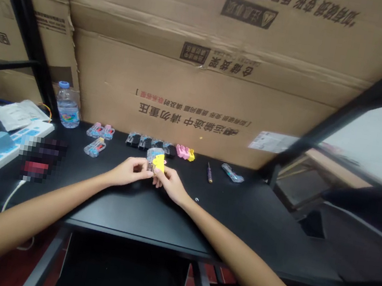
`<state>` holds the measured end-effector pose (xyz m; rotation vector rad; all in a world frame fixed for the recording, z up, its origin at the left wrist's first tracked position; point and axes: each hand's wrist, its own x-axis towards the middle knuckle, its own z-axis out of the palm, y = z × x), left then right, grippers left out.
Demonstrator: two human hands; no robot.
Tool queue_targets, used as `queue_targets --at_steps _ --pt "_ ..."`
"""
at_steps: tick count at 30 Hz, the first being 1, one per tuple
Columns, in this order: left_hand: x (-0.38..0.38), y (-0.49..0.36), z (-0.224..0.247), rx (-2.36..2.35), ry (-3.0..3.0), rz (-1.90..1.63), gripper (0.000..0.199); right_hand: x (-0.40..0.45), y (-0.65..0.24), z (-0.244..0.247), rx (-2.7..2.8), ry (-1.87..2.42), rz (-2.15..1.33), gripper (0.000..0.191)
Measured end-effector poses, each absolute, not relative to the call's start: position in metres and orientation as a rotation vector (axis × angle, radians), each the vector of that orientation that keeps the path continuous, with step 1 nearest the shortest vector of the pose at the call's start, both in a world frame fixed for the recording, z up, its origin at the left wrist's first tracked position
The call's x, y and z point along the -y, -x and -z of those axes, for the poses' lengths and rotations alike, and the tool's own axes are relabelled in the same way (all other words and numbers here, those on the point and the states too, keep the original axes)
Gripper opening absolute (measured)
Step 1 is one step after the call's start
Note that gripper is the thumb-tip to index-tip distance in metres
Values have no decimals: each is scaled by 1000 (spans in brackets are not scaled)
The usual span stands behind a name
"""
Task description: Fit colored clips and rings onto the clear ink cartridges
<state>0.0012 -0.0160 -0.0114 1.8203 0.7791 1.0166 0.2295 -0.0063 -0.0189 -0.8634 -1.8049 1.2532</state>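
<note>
Two hands meet over the black table [142,213], and I've got the clear-and-yellow plastic piece [157,160] right between them! My left hand [134,171] pinches its lower left side, thumb and fingers nearly closed on it; my right hand [171,182] has the lower right, by the yellow part, fingers curled in close. Most of the body sticks up beyond the fingertips, away from me. Just behind it runs the row of clear-and-black pieces [145,142], then the pink and yellow parts [185,152]. Over on the right lie a screwdriver [210,172] and another clear piece [232,173].
</note>
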Motion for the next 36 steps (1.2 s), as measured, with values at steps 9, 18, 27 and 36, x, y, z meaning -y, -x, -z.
queue_targets --at_steps 9,18,27,36 --pt "15 -5 11 -869 -1761 -1123 49 5 -225 19 1755 913 -1346 61" --pt "5 9 4 -1054 -1652 -1297 54 7 -227 17 1599 837 -1315 38" --pt "4 6 13 -1047 -1713 -1143 55 9 -228 16 1681 777 -1428 45" --pt "0 8 18 -1012 -1820 -923 55 -8 -236 21 1381 896 -1424 45"
